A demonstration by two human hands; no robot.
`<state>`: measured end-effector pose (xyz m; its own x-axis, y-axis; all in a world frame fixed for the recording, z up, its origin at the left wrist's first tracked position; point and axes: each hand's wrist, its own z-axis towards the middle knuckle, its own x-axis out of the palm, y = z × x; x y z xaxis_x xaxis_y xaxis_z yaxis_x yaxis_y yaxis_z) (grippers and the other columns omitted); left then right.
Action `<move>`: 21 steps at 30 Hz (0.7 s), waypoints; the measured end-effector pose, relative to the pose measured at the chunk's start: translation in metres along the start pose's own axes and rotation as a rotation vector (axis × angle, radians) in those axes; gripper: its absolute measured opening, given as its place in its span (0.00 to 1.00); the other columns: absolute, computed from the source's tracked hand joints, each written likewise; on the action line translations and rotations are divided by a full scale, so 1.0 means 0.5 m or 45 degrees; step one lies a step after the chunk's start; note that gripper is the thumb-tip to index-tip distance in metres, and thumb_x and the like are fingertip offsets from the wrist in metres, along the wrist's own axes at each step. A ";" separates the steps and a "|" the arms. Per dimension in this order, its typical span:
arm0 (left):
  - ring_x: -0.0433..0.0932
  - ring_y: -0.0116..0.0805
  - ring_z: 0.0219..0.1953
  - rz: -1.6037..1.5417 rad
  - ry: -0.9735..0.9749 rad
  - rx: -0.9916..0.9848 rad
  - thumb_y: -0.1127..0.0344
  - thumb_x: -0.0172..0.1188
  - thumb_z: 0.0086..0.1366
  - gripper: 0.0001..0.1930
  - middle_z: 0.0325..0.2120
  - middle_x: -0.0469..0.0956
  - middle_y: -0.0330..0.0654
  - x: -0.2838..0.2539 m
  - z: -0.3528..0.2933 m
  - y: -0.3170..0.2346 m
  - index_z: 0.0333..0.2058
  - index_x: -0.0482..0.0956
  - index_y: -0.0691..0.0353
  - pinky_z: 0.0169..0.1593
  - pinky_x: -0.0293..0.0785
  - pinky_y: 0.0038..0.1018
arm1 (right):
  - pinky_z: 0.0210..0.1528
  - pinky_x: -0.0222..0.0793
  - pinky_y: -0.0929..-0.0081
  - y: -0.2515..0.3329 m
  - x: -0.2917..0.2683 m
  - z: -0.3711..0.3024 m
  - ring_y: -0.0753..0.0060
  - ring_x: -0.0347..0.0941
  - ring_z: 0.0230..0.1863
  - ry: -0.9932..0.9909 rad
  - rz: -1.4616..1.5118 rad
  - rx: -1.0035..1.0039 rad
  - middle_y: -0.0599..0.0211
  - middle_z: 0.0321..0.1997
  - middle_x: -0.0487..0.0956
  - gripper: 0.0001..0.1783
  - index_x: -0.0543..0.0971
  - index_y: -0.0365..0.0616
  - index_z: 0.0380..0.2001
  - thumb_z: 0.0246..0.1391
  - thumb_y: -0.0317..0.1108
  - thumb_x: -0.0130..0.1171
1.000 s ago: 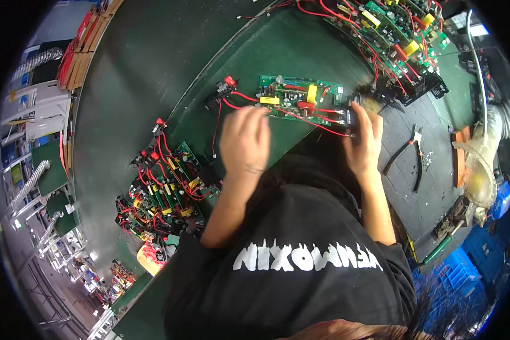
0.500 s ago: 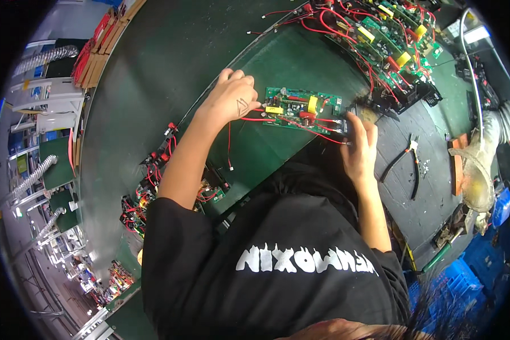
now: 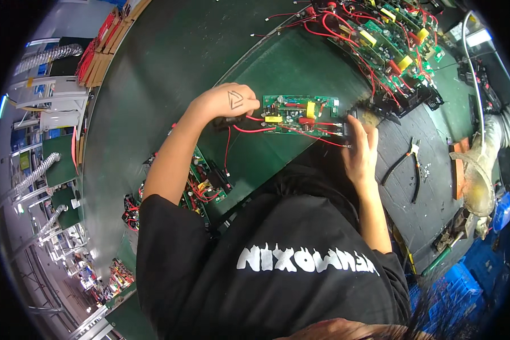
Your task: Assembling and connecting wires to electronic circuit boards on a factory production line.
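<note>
A green circuit board (image 3: 297,105) with yellow and red components lies between my two hands. Thick red wires (image 3: 252,131) run from its left end toward a dark part (image 3: 226,122), partly hidden under my left hand (image 3: 228,103). That hand is closed over the dark part, knuckles up, its fingertips mostly out of sight. At the board's right end, more red wires reach a small black part (image 3: 340,129). My right hand (image 3: 360,147) grips this part's outer side between thumb and fingers. A thin red lead (image 3: 228,150) hangs below my left hand.
A pile of wired circuit boards (image 3: 379,39) stands at the far right. Black-handled cutters (image 3: 405,164) rest on the dark mat, right of my right hand. More boards (image 3: 207,181) lie beside my left forearm. A flexible duct (image 3: 481,170) stands at the right edge.
My left hand has turned and come lower, its fingers now down over the dark part. The circuit board has shifted slightly toward me and left. My right hand stays almost in place.
</note>
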<state>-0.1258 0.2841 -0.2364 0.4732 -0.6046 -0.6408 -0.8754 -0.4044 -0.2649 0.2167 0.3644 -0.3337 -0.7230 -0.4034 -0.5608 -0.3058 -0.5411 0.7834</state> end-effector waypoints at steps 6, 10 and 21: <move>0.77 0.40 0.29 -0.236 -0.018 0.161 0.51 0.50 0.67 0.22 0.27 0.80 0.46 -0.025 0.031 0.043 0.33 0.83 0.66 0.42 0.73 0.35 | 0.58 0.70 0.57 0.000 0.001 -0.003 0.44 0.71 0.53 0.019 -0.011 0.005 0.50 0.51 0.73 0.42 0.72 0.45 0.65 0.41 0.13 0.59; 0.81 0.32 0.30 -0.879 0.082 -0.075 0.57 0.52 0.71 0.15 0.37 0.81 0.39 -0.027 -0.004 -0.015 0.44 0.82 0.60 0.29 0.81 0.31 | 0.58 0.70 0.57 -0.002 -0.002 -0.004 0.44 0.71 0.53 0.019 -0.007 0.020 0.50 0.51 0.73 0.42 0.72 0.45 0.65 0.41 0.14 0.59; 0.76 0.28 0.47 -1.350 -0.313 -0.120 0.61 0.52 0.74 0.15 0.40 0.82 0.39 0.164 -0.122 0.015 0.44 0.83 0.66 0.57 0.68 0.26 | 0.58 0.70 0.58 -0.001 -0.006 0.003 0.45 0.71 0.53 0.003 0.011 0.019 0.50 0.51 0.73 0.40 0.73 0.43 0.64 0.42 0.15 0.59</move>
<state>-0.0875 0.1896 -0.2471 0.9405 0.2318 -0.2484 -0.0180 -0.6960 -0.7178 0.2179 0.3671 -0.3323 -0.7241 -0.4102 -0.5545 -0.3085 -0.5264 0.7923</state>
